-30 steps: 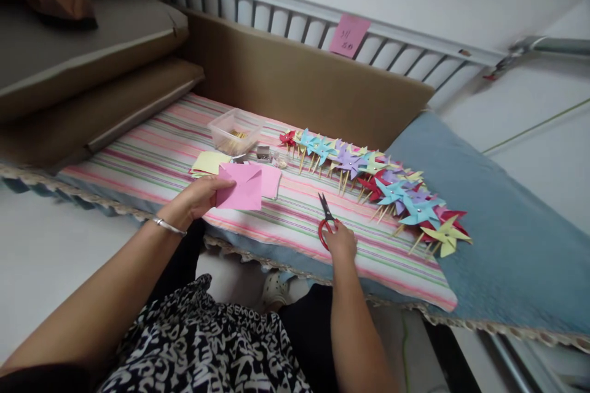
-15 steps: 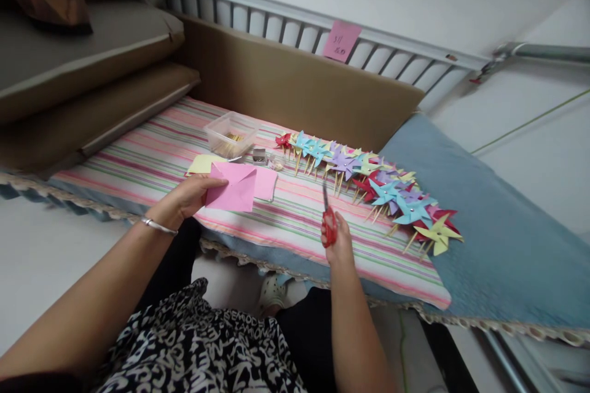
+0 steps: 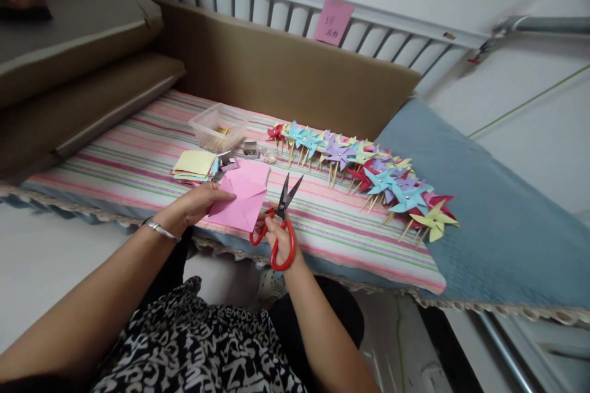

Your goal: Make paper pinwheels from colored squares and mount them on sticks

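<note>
Between the thumb and fingers of my left hand (image 3: 201, 202) is a pink paper square (image 3: 237, 209) with slits running in from its corners. My right hand (image 3: 279, 238) grips red-handled scissors (image 3: 284, 206), their dark blades parted and pointing up and away from me. The right fingertips are close to the paper's lower right corner; whether they touch it, I cannot tell. Just behind the held square lies more pink paper (image 3: 253, 169) on the striped cloth (image 3: 318, 221). A stack of coloured paper squares (image 3: 196, 164) sits to the left.
A clear plastic box (image 3: 216, 129) holds thin wooden sticks. Near it are two small open boxes, one dark-filled box (image 3: 251, 148) among them. Rows of finished paper pinwheels (image 3: 359, 166) lie at the right. A cardboard panel (image 3: 276, 67) stands along the back against a railing.
My right hand has brought the scissors left, beside the pink paper, and the blades have parted. The left hand has shifted the paper slightly lower in view. The camera view has moved a little.
</note>
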`<state>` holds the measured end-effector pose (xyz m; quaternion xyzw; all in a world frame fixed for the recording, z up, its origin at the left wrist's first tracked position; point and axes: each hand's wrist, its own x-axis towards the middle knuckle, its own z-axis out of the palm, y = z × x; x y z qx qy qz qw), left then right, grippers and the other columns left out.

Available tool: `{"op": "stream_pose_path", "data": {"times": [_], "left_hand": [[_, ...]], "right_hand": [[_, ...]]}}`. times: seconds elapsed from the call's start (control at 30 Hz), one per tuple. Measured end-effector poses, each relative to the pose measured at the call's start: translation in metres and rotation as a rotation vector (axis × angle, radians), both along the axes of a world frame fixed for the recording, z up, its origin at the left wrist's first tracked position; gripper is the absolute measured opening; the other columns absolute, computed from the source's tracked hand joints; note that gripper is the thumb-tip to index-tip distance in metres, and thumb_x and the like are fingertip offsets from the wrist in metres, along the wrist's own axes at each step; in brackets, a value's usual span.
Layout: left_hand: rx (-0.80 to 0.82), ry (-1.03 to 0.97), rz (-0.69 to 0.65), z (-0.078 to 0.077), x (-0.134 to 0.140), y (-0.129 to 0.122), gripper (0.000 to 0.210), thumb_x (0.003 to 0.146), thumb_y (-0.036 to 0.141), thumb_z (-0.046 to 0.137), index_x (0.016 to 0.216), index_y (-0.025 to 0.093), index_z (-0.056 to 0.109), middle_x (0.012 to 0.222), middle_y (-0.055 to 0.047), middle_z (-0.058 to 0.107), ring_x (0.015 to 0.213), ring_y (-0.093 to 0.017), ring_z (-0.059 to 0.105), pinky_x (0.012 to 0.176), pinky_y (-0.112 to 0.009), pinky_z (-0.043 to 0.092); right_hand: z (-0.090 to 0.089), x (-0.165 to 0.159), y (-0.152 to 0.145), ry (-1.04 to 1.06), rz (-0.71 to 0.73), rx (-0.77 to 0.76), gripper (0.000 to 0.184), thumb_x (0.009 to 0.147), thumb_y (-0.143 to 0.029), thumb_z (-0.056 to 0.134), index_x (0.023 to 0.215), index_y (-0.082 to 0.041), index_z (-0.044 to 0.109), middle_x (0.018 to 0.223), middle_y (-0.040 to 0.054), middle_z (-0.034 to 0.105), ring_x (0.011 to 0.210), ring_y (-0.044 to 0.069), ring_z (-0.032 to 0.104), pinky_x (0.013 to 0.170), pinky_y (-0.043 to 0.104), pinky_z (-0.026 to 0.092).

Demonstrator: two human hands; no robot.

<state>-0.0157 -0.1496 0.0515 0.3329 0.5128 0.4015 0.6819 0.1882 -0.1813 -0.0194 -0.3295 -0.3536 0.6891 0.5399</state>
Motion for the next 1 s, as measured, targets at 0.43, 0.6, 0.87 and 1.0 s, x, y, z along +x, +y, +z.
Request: {"op": "stream_pose_path", "data": {"times": [0.43, 0.6, 0.87, 1.0], "left_hand": [[-0.037, -0.347, 0.118, -0.035, 0.027, -0.007, 0.031, 0.070, 0.026, 0.072, 0.098, 0.014, 0.069, 0.089, -0.009, 0.073, 0.070, -0.020, 0.067, 0.062, -0.032, 0.057], [-0.012, -0.251, 0.095, -0.046, 0.038, -0.011, 0.033, 0.062, 0.020, 0.078, 0.092, 0.010, 0.070, 0.087, -0.011, 0.072, 0.071, -0.020, 0.066, 0.064, -0.031, 0.056], [0.072, -0.103, 0.315, -0.047, 0.017, 0.004, 0.034, 0.055, 0.018, 0.079, 0.085, 0.007, 0.069, 0.074, -0.009, 0.070, 0.063, -0.017, 0.063, 0.058, -0.027, 0.052], [0.121, -0.078, 0.397, -0.039, -0.007, 0.007, 0.035, 0.054, 0.018, 0.079, 0.085, 0.007, 0.068, 0.072, -0.007, 0.069, 0.061, -0.016, 0.062, 0.055, -0.026, 0.052]], "right_hand": [[-0.012, -0.011, 0.024, -0.123, -0.287, 0.143, 0.044, 0.063, -0.019, 0.066, 0.105, -0.023, 0.051, 0.090, -0.0014, 0.061, 0.083, 0.015, 0.062, 0.079, 0.031, 0.051], [-0.008, -0.012, 0.020, -0.207, -0.301, 0.149, 0.043, 0.065, -0.020, 0.065, 0.105, -0.024, 0.048, 0.081, -0.0046, 0.058, 0.072, 0.011, 0.061, 0.068, 0.025, 0.051], [-0.003, -0.002, 0.011, -0.454, -0.078, 0.190, 0.050, 0.068, -0.019, 0.061, 0.116, -0.022, 0.047, 0.084, 0.0002, 0.063, 0.075, 0.015, 0.062, 0.068, 0.027, 0.050], [0.003, 0.001, -0.003, -0.577, 0.135, 0.210, 0.046, 0.078, -0.034, 0.060, 0.121, -0.020, 0.051, 0.083, 0.0016, 0.062, 0.069, 0.014, 0.061, 0.062, 0.026, 0.050]]}}
